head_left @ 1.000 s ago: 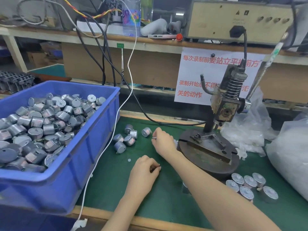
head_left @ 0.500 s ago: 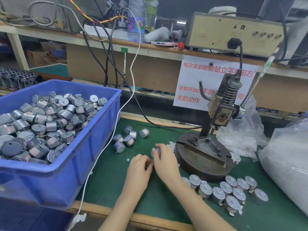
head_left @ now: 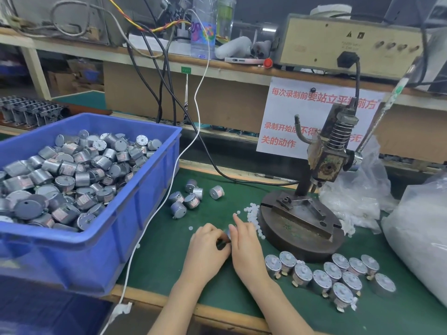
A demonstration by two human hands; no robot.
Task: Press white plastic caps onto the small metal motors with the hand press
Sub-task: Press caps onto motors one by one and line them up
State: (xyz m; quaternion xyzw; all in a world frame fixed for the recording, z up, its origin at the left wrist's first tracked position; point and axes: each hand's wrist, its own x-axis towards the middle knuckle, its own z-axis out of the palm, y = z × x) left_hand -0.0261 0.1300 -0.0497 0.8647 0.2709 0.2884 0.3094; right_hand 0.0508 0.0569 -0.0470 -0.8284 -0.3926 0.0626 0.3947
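While L hand [head_left: 205, 252] curls round small grey part [head_left: 227, 234], R hand [head_left: 246, 247] touches it, grip unclear

One hand press [head_left: 326, 160], one blue bin [head_left: 135, 213]

Single view, head-worn, wide-angle. Faces forward and down over green bench [head_left: 167, 259]. Close in: left hand [head_left: 205, 250] and right hand [head_left: 246, 247] low centre. Hand press [head_left: 326, 163] right, blue bin [head_left: 108, 250] left, shelf [head_left: 229, 70] across top.

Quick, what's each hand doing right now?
Left hand: fingers curled round a small grey part, mostly hidden.
Right hand: touches the same part; grip cannot be told.
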